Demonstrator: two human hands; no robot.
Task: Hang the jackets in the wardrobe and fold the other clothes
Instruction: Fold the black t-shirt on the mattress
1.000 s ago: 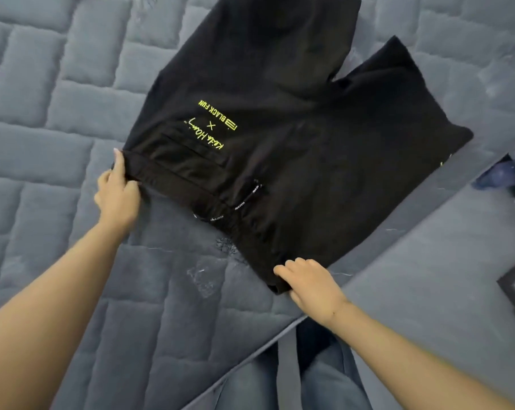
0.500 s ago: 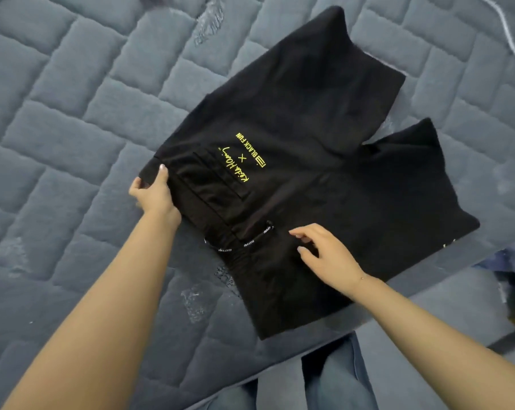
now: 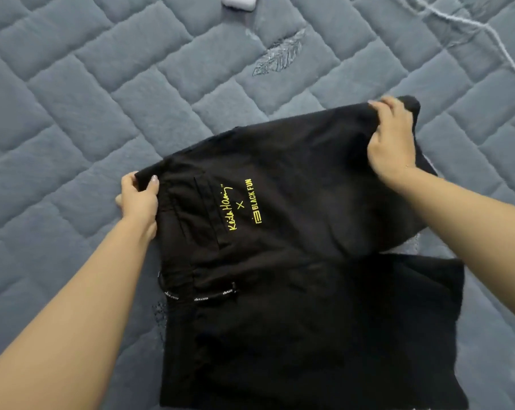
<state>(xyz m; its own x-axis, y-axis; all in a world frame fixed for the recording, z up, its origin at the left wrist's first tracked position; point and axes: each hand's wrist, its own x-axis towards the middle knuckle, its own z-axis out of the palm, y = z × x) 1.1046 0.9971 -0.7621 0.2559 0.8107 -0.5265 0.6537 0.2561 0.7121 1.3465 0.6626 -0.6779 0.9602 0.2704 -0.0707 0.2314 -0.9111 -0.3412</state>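
Black shorts (image 3: pixel 294 261) flat on grey quilted mattress (image 3: pixel 102 84). Left hand (image 3: pixel 139 199) pinching waistband corner, right hand (image 3: pixel 392 140) gripping leg hem.

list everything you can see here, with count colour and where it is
shorts: one pair, black with yellow print, spread on the quilt at centre and lower right
quilt: one, grey-blue, quilted, under everything
small object: one, white, top edge, cut off
cord: one, white, top right corner
left hand: one, grips the waistband corner of the shorts
right hand: one, grips the far leg hem of the shorts
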